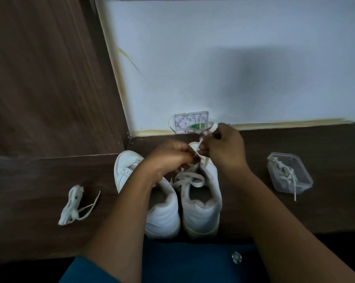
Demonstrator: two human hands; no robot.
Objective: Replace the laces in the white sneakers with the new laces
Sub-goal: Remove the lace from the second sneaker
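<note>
From the head camera I look down on a pair of white sneakers standing side by side, heels towards me, on a dark wooden surface (295, 211) near a pale wall. The left sneaker (164, 213) is partly covered by the forearm, so I cannot tell whether any lace is in it. The right sneaker (201, 209) has a white lace (190, 179) lying slack across its upper eyelets.

Both hands hover over the toe end of the right sneaker. My left hand (170, 158) has its fingers curled in and pinches the low end of a lace strand (199, 145). My right hand (223, 146) is raised a little higher, fingers bent round the same strand, with a white loop showing above its knuckles. The strand runs taut between the two.

A bundled lace (71, 205) lies on the surface well to the left of the shoes. A clear plastic container (307, 181) well to the right holds a tangle of laces (284, 172), one end trailing over its rim. A small clear case (190, 121) leans against the wall behind the hands.

I judge the job to be in its middle: the right sneaker is being worked now, and I cannot tell whether this lace is going in or coming out. Which loose laces are new I cannot say either.
</note>
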